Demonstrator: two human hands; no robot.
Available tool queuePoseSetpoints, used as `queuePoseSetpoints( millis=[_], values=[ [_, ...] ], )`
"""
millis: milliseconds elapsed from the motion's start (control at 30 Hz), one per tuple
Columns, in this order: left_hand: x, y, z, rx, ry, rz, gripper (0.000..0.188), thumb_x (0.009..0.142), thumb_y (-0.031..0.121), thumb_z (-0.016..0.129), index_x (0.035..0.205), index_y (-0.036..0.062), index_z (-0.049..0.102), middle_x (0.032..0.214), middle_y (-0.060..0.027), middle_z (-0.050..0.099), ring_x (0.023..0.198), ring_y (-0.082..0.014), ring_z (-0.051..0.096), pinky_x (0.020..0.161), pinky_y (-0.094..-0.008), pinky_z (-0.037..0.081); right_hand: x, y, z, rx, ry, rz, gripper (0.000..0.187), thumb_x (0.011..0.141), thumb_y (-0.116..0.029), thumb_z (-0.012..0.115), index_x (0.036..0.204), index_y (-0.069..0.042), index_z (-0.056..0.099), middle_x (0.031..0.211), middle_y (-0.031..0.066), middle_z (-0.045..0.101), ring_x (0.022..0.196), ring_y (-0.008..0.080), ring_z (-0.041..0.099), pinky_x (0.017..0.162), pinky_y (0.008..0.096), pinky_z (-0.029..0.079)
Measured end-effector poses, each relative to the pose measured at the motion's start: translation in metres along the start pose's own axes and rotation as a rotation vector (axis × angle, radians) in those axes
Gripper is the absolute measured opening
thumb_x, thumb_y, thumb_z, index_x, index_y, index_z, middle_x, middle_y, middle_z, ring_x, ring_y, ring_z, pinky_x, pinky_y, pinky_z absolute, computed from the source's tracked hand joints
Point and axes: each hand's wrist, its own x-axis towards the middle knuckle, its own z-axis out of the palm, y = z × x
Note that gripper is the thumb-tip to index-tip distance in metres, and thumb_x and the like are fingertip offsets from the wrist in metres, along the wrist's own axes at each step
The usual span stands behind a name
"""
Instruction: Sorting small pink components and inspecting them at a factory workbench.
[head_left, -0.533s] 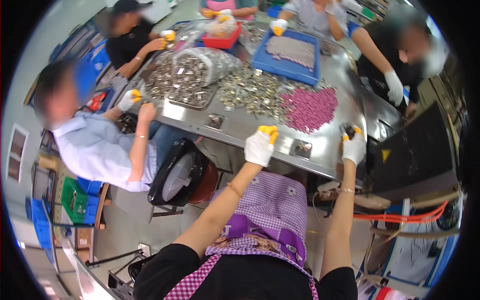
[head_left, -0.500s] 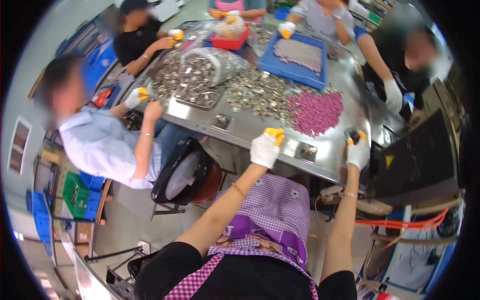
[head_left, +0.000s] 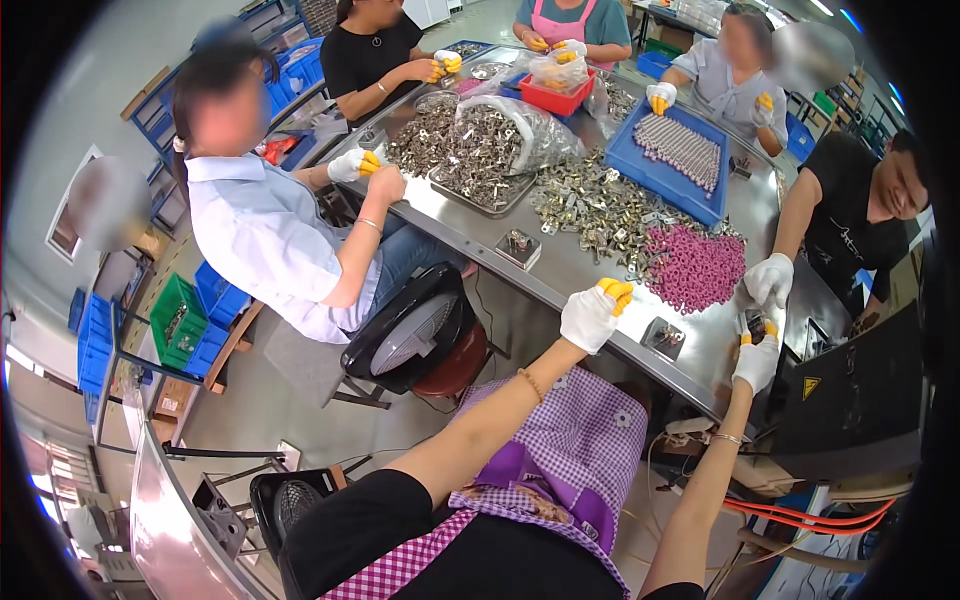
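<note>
My left hand [head_left: 592, 318], in a white glove with yellow fingertips, hovers at the table's near edge with its fingers pressed together; whatever they pinch is too small to make out. Over on the right, my right hand [head_left: 757, 362], gloved the same way, has thumb and fingers around a small dark piece [head_left: 757, 326]. Between my hands, a small square block [head_left: 663, 338] with metal bits on top sits near the edge. Beyond it lies a heap of pink rings [head_left: 695, 272], touching a pile of small metal parts [head_left: 590, 210].
A co-worker's gloved hand [head_left: 770, 280] is just beyond my right hand. A blue tray [head_left: 622, 160] holds rows of pale pieces. Another block [head_left: 518, 248], a bag of metal parts [head_left: 535, 135] and a red bin [head_left: 565, 97] stand leftward. A dark machine housing [head_left: 850, 390] borders my right.
The whole view has shifted, so the table appears lower and farther right. The co-worker's gloved hand now appears close to my right hand. My hands keep much the same grip.
</note>
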Motion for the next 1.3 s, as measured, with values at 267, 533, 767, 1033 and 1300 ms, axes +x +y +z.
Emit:
queuePoseSetpoints(
  millis=[267,533,767,1033,1300],
  values=[
    [0.001,-0.001,0.005,-0.033,0.078,0.109,0.02,0.083,0.021,0.065,0.104,0.0196,0.064,0.095,0.0025,0.065,0.069,-0.0227,0.062,0.06,-0.0319,0.048,0.006,0.005,0.0,-0.041,-0.009,-0.021,0.033,0.082,-0.024,0.066,0.111,-0.007,0.064,0.102,0.0114,0.068,0.086,0.0322,0.065,0.078,0.0381,0.052],
    [-0.002,-0.015,0.014,-0.016,0.043,0.104,0.023,0.082,0.019,0.067,0.105,0.0199,0.064,0.096,0.0022,0.066,0.068,-0.022,0.062,0.059,-0.0319,0.048,0.005,-0.016,-0.011,-0.239,-0.049,0.025,0.034,0.082,-0.031,0.064,0.107,-0.007,0.065,0.099,0.0122,0.066,0.084,0.0307,0.064,0.075,0.0396,0.052],
    [-0.003,-0.012,0.016,-0.025,0.088,0.12,0.023,0.082,0.017,0.067,0.105,0.0194,0.063,0.096,0.0024,0.065,0.067,-0.0213,0.062,0.058,-0.0318,0.048,0.015,-0.018,0.003,-0.607,0.161,0.075,0.035,0.082,-0.029,0.064,0.111,-0.01,0.065,0.096,0.012,0.065,0.081,0.0264,0.064,0.074,0.038,0.051],
    [-0.002,-0.011,0.011,0.001,0.063,0.11,0.022,0.083,0.017,0.066,0.105,0.0183,0.064,0.096,0.0022,0.065,0.067,-0.0206,0.062,0.059,-0.0313,0.048,-0.037,-0.054,0.014,0.055,-0.205,-0.372,0.023,0.081,-0.022,0.065,0.099,-0.011,0.073,0.094,0.0078,0.065,0.077,0.0254,0.062,0.072,0.0354,0.05],
    [-0.002,-0.013,0.011,0.012,0.041,0.099,0.018,0.084,0.02,0.065,0.102,0.017,0.065,0.095,0.0017,0.065,0.067,-0.0205,0.06,0.059,-0.0314,0.047,-0.046,-0.069,0.0,-0.042,-0.326,-0.441,0.02,0.081,-0.021,0.065,0.095,-0.009,0.073,0.092,0.0098,0.065,0.076,0.0289,0.061,0.072,0.0371,0.05]
  ],
)
